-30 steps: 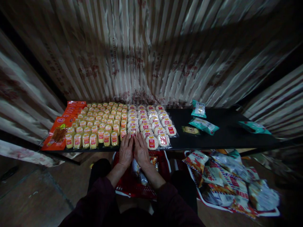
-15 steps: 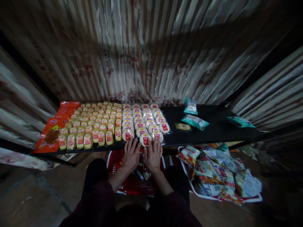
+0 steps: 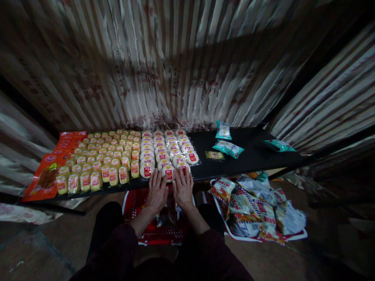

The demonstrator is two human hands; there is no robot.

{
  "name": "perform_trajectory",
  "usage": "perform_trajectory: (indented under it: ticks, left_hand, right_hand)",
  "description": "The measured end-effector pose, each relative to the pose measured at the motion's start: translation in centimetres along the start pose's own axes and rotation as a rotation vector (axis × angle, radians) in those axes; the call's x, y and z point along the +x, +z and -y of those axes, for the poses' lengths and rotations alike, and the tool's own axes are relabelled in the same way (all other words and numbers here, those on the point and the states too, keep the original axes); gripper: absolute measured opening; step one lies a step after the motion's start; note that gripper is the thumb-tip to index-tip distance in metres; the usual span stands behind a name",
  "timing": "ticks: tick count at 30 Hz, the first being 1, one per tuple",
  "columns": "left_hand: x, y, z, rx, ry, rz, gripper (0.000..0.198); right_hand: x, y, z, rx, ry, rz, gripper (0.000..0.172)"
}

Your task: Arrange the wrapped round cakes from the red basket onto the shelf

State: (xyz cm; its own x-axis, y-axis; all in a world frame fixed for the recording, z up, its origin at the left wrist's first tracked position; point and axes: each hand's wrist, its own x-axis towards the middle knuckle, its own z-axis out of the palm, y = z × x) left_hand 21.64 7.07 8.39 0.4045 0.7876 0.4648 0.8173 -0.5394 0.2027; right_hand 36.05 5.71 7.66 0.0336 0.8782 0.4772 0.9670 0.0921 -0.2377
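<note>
Several rows of round white wrapped cakes (image 3: 162,156) lie on a black shelf (image 3: 246,162). My left hand (image 3: 157,194) rests at the front edge of these rows, fingers extended, its tips by the front cakes. Beside it my right hand (image 3: 183,191) also has its fingers stretched out, the tips touching the front cake (image 3: 169,172) and the one to its right. Neither hand grips anything. Left of the white cakes stand many small yellow wrapped cakes (image 3: 113,175), and orange packets (image 3: 45,175) lie at the far left.
Teal packets (image 3: 228,148) and a small yellow packet (image 3: 215,155) lie on the shelf's right part. Below are a red basket (image 3: 137,203) under my hands and a white-rimmed basket (image 3: 244,237) full of snack bags. A striped curtain (image 3: 175,58) hangs behind.
The view has shifted, so the shelf and its goods appear further left. My hands stay at the front of the white cakes, still with fingers extended.
</note>
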Motion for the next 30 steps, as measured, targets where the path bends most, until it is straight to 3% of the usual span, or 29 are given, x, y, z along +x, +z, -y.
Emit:
perform_trajectory:
  ticks: [11,18,24,30]
  left_hand:
    - [0.6,0.9,-0.6,0.024,-0.009,-0.006,0.049]
    - [1.9,0.7,-2.6,-0.002,0.035,-0.002,0.047]
    - [6.4,0.5,-4.5,-0.036,0.016,0.002,0.048]
    - [12.3,2.3,-4.6,-0.018,-0.005,0.075,0.046]
  right_hand:
    - [0.7,-0.3,-1.2,0.094,-0.038,0.020,0.049]
    - [2.1,-0.8,-3.3,0.082,-0.001,-0.032,0.047]
    - [5.4,-1.2,-6.2,0.074,0.049,-0.089,0.047]
    - [9.6,-0.2,-9.6,0.081,0.089,-0.068,0.047]
